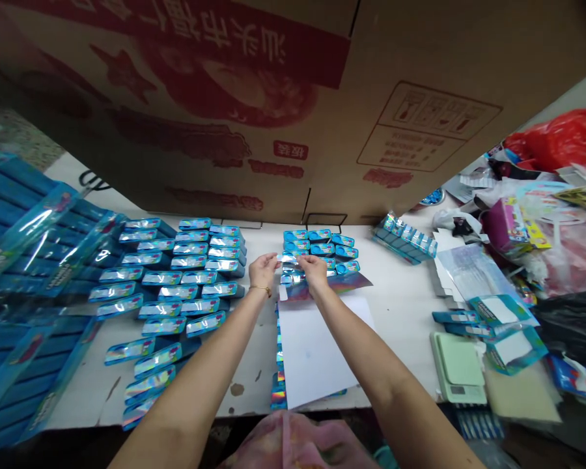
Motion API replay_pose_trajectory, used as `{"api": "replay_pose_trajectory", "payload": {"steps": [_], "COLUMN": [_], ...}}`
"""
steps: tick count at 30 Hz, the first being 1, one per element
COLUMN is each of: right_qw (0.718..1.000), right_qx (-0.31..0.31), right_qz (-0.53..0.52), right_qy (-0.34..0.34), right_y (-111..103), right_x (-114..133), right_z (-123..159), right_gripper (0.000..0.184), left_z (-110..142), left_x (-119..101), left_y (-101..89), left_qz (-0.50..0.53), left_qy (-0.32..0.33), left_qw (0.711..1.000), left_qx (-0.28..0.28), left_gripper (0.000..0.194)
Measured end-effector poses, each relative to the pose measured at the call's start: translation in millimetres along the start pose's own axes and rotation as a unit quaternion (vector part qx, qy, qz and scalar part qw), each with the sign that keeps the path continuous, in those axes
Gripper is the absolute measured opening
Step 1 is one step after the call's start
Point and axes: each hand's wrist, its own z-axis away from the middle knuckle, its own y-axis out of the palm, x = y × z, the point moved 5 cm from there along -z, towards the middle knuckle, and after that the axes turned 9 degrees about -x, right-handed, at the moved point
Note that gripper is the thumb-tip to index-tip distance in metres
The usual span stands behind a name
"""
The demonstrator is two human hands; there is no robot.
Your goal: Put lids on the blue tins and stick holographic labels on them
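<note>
My left hand (264, 271) and my right hand (315, 270) are close together over the middle of the table, fingers pinched. Between their fingertips stretches a small shiny strip (288, 258), one end in each hand. Just under it stand small blue boxes (348, 268) in short rows, with shiny tops. A rainbow-sheened sheet (349, 284) lies below my right hand, partly covered by my wrist. Nearer to me, a white paper sheet (317, 352) rests over more blue boxes, whose edges show at its left side.
A large cardboard carton (332, 150) stands across the back. Many blue boxes (195, 275) fill the table's left, beside plastic-wrapped stacks (29, 221). At right are a tilted box row (405, 240), a green scale (458, 367), loose packaging (510, 348) and a red plastic bag (566, 140).
</note>
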Motion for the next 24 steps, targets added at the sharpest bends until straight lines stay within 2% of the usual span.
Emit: {"api": "replay_pose_trajectory", "payload": {"steps": [3, 6, 11, 17, 21, 24], "right_qw": [0.989, 0.965, 0.933, 0.891, 0.844, 0.807], "right_qx": [-0.048, -0.061, -0.057, -0.073, -0.016, 0.049], "right_qz": [0.121, 0.224, 0.307, 0.370, 0.431, 0.449], "right_qy": [-0.074, -0.124, -0.180, -0.253, -0.318, -0.381], "right_y": [7, 10, 15, 17, 7, -1], "right_x": [1, 5, 11, 12, 26, 32], "right_z": [-9, -14, -14, -11, 0, 14], "right_gripper": [0.017, 0.017, 0.018, 0.018, 0.025, 0.024], "left_z": [-14, -22, -28, -35, -28, -12], "left_x": [3, 12, 30, 35, 21, 15], "left_y": [2.0, 3.1, 7.3, 3.7, -8.7, -11.4], "left_qz": [-0.034, -0.058, -0.065, -0.166, -0.215, -0.221], "left_qy": [0.062, 0.089, 0.084, 0.079, 0.106, 0.083], "left_qw": [0.997, 0.994, 0.994, 0.983, 0.970, 0.971], "left_qx": [-0.014, -0.023, -0.018, -0.026, -0.026, 0.040], "left_gripper": [0.036, 0.043, 0.047, 0.035, 0.017, 0.024]}}
